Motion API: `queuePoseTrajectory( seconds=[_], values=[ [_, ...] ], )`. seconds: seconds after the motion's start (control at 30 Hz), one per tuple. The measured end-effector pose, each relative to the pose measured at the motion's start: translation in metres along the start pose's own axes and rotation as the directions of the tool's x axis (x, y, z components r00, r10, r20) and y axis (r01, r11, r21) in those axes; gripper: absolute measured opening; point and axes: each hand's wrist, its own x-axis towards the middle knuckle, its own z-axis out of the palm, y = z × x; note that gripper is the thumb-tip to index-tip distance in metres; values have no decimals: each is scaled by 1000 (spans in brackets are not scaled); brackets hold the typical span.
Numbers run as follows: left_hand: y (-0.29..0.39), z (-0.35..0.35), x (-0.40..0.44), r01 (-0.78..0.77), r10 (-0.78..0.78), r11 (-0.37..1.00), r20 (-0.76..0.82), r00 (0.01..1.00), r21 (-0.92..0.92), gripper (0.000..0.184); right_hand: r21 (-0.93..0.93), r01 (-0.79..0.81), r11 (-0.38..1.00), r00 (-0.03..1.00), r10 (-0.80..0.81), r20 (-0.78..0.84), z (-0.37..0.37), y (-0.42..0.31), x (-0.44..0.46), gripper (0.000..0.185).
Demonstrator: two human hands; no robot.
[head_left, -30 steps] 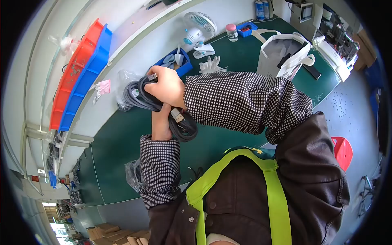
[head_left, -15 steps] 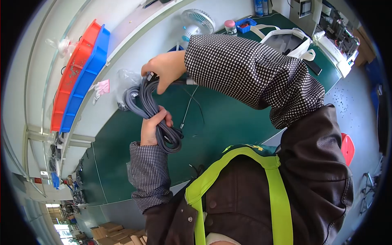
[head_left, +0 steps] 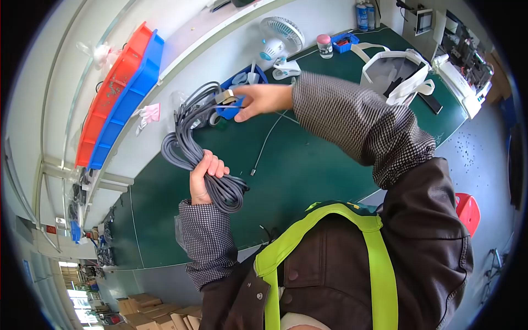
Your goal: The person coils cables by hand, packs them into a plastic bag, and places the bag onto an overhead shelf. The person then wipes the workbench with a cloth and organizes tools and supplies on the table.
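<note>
A bundle of grey cable (head_left: 184,143) hangs in several loops above the green table. My left hand (head_left: 206,173) is wrapped round the middle of the bundle, with loops sticking out below the fist. Up at the top of the bundle is my right hand (head_left: 263,103), slightly blurred, its thumb and fingers round the cable's light-coloured plug end (head_left: 224,97). The thumb sits lower than the fingers, and part of the grip is hidden. A thin cable with a small plug (head_left: 253,171) lies on the table to the right of my left hand.
Behind my right hand stands a blue bin (head_left: 258,73) with tools, beside a small clip fan (head_left: 281,38). A white bag (head_left: 393,77) and a pink-lidded jar (head_left: 325,47) are farther right. Red (head_left: 104,99) and blue trays (head_left: 124,99) line the left shelf.
My right hand has lifted away from the coil to the right, drawing the plug end out. My left hand keeps its hold on the bundle. The view has shifted slightly.
</note>
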Motion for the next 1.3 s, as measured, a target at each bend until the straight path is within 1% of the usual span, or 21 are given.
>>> queuePoseTrajectory(
  seconds=[0.03,0.07,0.13,0.2,0.23,0.3,0.33,0.47,0.53,0.57,0.63,0.7,0.73,0.83,0.9,0.93,1.03,1.07,1.13,1.23,1.3],
  values=[
    [1,1,2,-23,23,1000,-53,998,-7,4,17,-71,997,997,71,7,8,0,-5,47],
    [1,3,4,-47,45,999,-107,993,-13,4,13,-70,997,998,70,8,18,4,-9,47],
    [2,6,5,-95,87,995,-222,971,-25,5,-497,68,865,951,-207,-231,43,11,-15,22],
    [-2,26,11,-82,80,997,-305,949,6,5,-710,-69,701,981,-82,-176,67,-16,-28,12],
    [-6,41,15,-62,72,997,-382,921,37,5,-708,-66,703,982,-80,-171,81,-17,-30,12],
    [-10,58,21,-11,58,996,-523,850,93,4,-827,68,559,995,-100,14,99,-15,-33,13],
    [-11,54,20,-9,56,996,-521,852,93,4,-827,64,559,995,-98,11,98,-13,-33,13],
    [-15,13,8,-48,28,995,-203,979,-92,5,-708,235,666,971,-186,148,89,-4,-38,13],
    [-7,-1,6,-53,69,974,67,995,-219,10,-691,211,691,978,-154,144,81,-3,-43,14],
    [-2,-5,2,-55,72,975,71,995,-217,10,-694,211,688,977,-156,143,76,2,-45,14],
    [7,-11,-6,-162,179,951,41,983,-262,13,-516,243,822,967,-165,193,62,20,-50,15],
    [19,-26,-17,-208,215,931,-9,977,-301,12,-277,239,931,969,-211,126,51,40,-59,16],
    [25,-34,-23,-217,225,929,-10,974,-300,12,-281,246,928,967,-217,133,44,39,-66,16],
    [33,-50,-39,-275,243,917,-143,959,-288,13,-197,79,977,997,-77,15,26,20,-80,13],
    [29,-58,-45,-273,229,918,-175,957,-289,13,-424,302,854,950,-308,56,18,5,-83,10],
    [23,-65,-46,-211,174,961,-201,964,-180,15,-530,393,752,908,-409,94,14,-1,-85,9],
    [1,-30,-40,-44,86,988,-288,954,151,20,-736,625,261,682,-641,352,16,-24,-64,8],
    [-8,-16,-35,-42,81,988,-262,962,150,20,-726,650,224,655,-651,384,23,-38,-59,7],
    [-23,4,-24,121,-104,972,-92,990,201,20,-753,641,145,594,-715,368,41,-54,-48,7],
    [-38,6,-11,189,-190,970,-8,982,155,16,-810,580,84,612,-701,366,58,-51,-30,7],
    [-46,7,-4,251,-256,963,42,966,98,13,-806,574,146,657,-670,346,61,-43,-25,10]
  ],
)
